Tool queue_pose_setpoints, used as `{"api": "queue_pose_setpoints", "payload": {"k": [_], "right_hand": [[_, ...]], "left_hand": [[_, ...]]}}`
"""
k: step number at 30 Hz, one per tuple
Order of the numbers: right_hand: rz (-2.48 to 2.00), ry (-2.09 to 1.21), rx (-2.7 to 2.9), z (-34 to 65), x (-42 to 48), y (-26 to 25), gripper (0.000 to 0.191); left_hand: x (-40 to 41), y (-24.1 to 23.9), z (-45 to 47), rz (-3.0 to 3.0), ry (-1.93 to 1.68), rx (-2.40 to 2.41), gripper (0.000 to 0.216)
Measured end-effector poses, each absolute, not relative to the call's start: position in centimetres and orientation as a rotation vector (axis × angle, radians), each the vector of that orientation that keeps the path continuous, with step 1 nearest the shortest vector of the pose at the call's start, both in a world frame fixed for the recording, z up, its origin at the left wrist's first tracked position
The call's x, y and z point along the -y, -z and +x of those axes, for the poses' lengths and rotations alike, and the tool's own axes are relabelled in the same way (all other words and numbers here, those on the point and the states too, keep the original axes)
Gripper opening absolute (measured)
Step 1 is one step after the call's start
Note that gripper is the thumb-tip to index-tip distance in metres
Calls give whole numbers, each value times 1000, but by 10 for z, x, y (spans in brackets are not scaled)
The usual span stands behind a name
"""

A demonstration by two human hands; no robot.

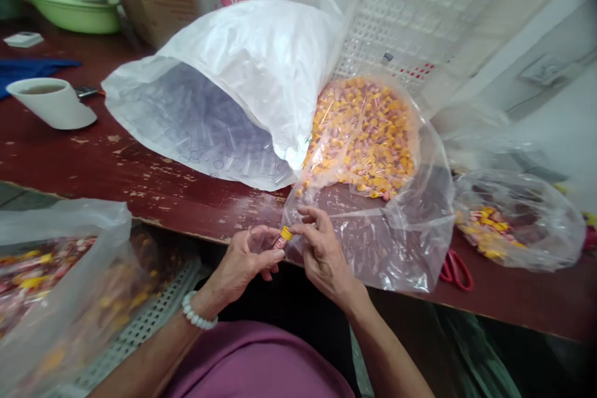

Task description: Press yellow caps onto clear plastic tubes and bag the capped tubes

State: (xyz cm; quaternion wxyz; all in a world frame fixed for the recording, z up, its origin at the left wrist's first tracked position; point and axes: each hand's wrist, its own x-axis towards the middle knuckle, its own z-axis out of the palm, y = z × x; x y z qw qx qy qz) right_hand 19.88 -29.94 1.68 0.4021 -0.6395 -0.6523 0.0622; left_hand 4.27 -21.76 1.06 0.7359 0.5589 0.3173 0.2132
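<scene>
In my left hand (240, 264) is a small yellow-capped piece (281, 238) with a red-and-white patterned body, pinched between thumb and fingers. The forefinger of my right hand (321, 252) touches its yellow end, while the other fingers are bent and apart. Both hands are at the table's front edge. Just behind them lies a clear plastic bag (387, 249), its back part full of many similar yellow and pinkish pieces (368, 137). A large white sack (261, 62) lies on its side with its mouth open, showing clear tube-like pieces (219, 130) inside.
A worn dark red table (116, 161) carries a white cup (51, 102), red-handled scissors (457, 270) and a smaller clear bag (536, 217) of yellow pieces. At lower left, a bag (41, 273) of pieces sits by a perforated crate (135, 323). A green basin (69, 9) stands behind.
</scene>
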Motion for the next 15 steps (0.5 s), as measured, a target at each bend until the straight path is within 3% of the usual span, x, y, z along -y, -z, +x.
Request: {"api": "queue_pose_setpoints", "payload": {"k": [7,15], "right_hand": [[-2420,162,1159,315,284,-5,33],[-2495,339,1096,382,257,5,37]], "left_hand": [[203,-3,31,1120,-507,-788,35],[210,4,29,1104,-480,-832,40]]}}
